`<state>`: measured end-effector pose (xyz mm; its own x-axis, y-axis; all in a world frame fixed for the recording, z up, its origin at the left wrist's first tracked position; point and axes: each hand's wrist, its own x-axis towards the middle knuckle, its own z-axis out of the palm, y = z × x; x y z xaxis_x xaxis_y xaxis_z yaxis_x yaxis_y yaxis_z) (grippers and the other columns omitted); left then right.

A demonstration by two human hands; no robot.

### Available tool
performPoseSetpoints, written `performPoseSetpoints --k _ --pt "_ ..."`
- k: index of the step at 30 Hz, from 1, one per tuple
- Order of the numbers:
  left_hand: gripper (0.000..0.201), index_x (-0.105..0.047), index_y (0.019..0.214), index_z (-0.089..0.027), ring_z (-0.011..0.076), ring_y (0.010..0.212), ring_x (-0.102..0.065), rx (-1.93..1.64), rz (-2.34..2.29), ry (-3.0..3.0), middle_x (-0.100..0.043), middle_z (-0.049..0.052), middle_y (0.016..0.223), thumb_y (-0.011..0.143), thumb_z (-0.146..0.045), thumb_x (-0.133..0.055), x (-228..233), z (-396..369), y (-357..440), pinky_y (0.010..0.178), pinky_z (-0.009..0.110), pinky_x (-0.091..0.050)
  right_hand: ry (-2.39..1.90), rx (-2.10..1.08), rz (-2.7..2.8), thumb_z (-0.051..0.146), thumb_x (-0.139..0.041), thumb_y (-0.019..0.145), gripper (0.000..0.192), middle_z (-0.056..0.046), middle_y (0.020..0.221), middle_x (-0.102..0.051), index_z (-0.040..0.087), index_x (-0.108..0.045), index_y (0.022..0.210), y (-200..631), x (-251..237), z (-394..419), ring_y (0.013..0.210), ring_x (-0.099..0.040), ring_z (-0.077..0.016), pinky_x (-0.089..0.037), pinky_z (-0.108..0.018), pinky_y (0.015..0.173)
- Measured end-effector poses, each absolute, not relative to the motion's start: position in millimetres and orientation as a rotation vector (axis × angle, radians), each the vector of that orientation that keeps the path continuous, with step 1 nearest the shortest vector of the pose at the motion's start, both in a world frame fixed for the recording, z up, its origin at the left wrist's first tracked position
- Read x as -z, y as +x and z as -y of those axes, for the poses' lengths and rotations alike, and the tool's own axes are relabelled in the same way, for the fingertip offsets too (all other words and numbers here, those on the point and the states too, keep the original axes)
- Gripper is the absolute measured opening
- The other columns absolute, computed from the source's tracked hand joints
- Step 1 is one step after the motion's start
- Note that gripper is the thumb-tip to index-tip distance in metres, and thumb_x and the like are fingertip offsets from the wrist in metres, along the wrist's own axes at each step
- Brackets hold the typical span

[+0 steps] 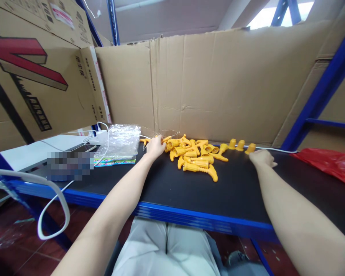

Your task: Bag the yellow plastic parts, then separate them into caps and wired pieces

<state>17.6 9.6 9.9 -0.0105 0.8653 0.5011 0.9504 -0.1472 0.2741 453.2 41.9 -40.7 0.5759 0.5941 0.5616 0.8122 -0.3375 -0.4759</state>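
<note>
- the left hand [155, 147] reaches far across the black desk [189, 191] to the left edge of a pile of yellow plastic parts [194, 155]; its fingers curl around one small yellow piece [164, 140] at that edge, so the grip looks closed on it, though the piece is tiny and partly hidden by the fingers.
- the right hand [263, 158] lies low on the desk, knuckles up and fingers bent under; whether its grip is clenched or slack cannot be told from this angle.
- just beyond the right hand's fingertips stand three small yellow caps [241, 145] in a short row, the nearest one almost touching the hand.
- the pile sits near the middle of the desk, close to the cardboard wall [218, 84] at the back; the parts are ribbed, trumpet-like pieces with curved ends, lying across one another.
- a white cable [276, 150] runs along the foot of the cardboard behind the caps and the right hand.
- left of the pile lies a stack of clear plastic bags [120, 142], with a white charger [99, 137] and its cord just beside it.
- a red plastic bag [330, 163] rests at the right end of the desk, well apart from the pile.
- a printed carton [31, 76] leans in from the upper left, above the desk's blue edge.
- the person's light trousers [166, 249] show below the desk front.
</note>
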Motion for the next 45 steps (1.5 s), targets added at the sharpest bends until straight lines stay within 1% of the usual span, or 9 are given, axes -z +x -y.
performPoseSetpoints --k 4,11,15,22,29,34,37,41,45 --pt "0.024 -0.059 0.095 -0.021 0.0221 0.090 -0.062 0.956 1.944 -2.076 -0.066 0.007 0.092 0.076 -0.015 -0.045 -9.0 -13.5 14.9 0.074 0.029 -0.046 -2.145 0.064 1.018 0.023 -0.059 0.055 0.009 -0.009 0.059 -0.047 0.021 -0.054 0.048 447.9 36.5 -38.3 0.075 -0.045 -0.0273 -0.026 -0.049 0.069" --pt "0.024 -0.059 0.096 -0.018 0.0165 0.073 -0.063 1.443 2.102 -2.114 -0.066 0.006 0.087 0.074 -0.013 -0.049 -6.9 -24.0 12.7 0.065 0.026 -0.048 -2.090 -0.043 1.142 0.019 -0.062 0.051 0.017 -0.001 0.052 -0.032 0.020 -0.048 0.042 450.1 37.1 -41.5 0.075 -0.042 -0.0278 -0.024 -0.056 0.072" --pt "0.039 -0.050 0.113 -0.016 0.0086 0.054 -0.059 2.004 2.278 -2.162 -0.063 0.006 0.092 0.075 -0.008 -0.045 -10.5 -23.8 15.7 0.049 0.020 -0.046 -2.105 -0.042 1.198 0.025 -0.060 0.056 0.009 -0.008 0.061 -0.046 0.020 -0.056 0.050 453.1 39.8 -45.4 0.079 -0.044 -0.0290 -0.024 -0.058 0.073" --pt "0.031 -0.050 0.111 -0.022 0.0079 0.054 -0.060 2.717 2.369 -1.900 -0.061 0.001 0.080 0.082 -0.017 -0.041 -18.8 -24.3 13.1 0.055 0.024 -0.052 -2.151 -0.059 1.310 0.031 -0.053 0.068 0.016 -0.018 0.099 -0.057 0.021 -0.064 0.073 456.4 46.7 -52.7 0.097 -0.043 -0.0321 -0.022 -0.061 0.078" --pt "0.044 -0.035 0.124 -0.022 0.0086 0.066 -0.063 2.353 2.352 -1.717 -0.059 0.008 0.105 0.083 -0.009 -0.039 -6.0 -46.2 -6.8 0.058 0.022 -0.054 -2.172 -0.092 1.289 0.030 -0.054 0.070 0.013 -0.019 0.102 -0.056 0.023 -0.064 0.074 457.6 48.5 -55.6 0.101 -0.043 -0.0344 -0.023 -0.062 0.078" --pt "0.041 -0.049 0.116 -0.021 0.0159 0.102 -0.059 1.846 2.102 -1.739 -0.059 0.007 0.114 0.076 -0.008 -0.049 16.0 -67.9 -42.0 0.085 0.026 -0.049 -2.226 -0.117 1.292 0.033 -0.055 0.069 0.018 -0.021 0.101 -0.056 0.020 -0.065 0.078 455.3 45.0 -53.2 0.101 -0.044 -0.0376 -0.024 -0.062 0.077" --pt "0.043 -0.052 0.114 -0.018 0.0166 0.108 -0.056 1.674 2.103 -1.812 -0.060 0.010 0.116 0.073 -0.006 -0.052 27.6 -75.0 -51.0 0.090 0.027 -0.045 -2.229 -0.116 1.305 0.032 -0.056 0.068 0.021 -0.022 0.100 -0.057 0.019 -0.067 0.080 453.7 43.2 -51.8 0.101 -0.045 -0.0378 -0.024 -0.063 0.078" --pt "0.042 -0.053 0.117 -0.014 0.0158 0.109 -0.056 1.448 2.125 -1.908 -0.059 0.011 0.119 0.077 -0.006 -0.047 32.7 -75.2 -48.8 0.094 0.028 -0.042 -2.318 -0.120 1.323 0.035 -0.049 0.076 0.036 -0.022 0.118 -0.054 0.020 -0.065 0.104 447.9 41.0 -48.0 0.113 -0.042 -0.0386 -0.024 -0.064 0.086" --pt "0.039 -0.056 0.117 -0.012 0.0180 0.107 -0.057 1.411 2.064 -1.950 -0.061 0.011 0.118 0.081 -0.005 -0.043 31.8 -72.7 -45.1 0.094 0.028 -0.042 -2.460 -0.179 1.345 0.042 -0.034 0.085 0.049 -0.013 0.139 -0.039 0.023 -0.049 0.129 439.0 35.9 -41.4 0.128 -0.029 -0.0343 -0.021 -0.058 0.097"
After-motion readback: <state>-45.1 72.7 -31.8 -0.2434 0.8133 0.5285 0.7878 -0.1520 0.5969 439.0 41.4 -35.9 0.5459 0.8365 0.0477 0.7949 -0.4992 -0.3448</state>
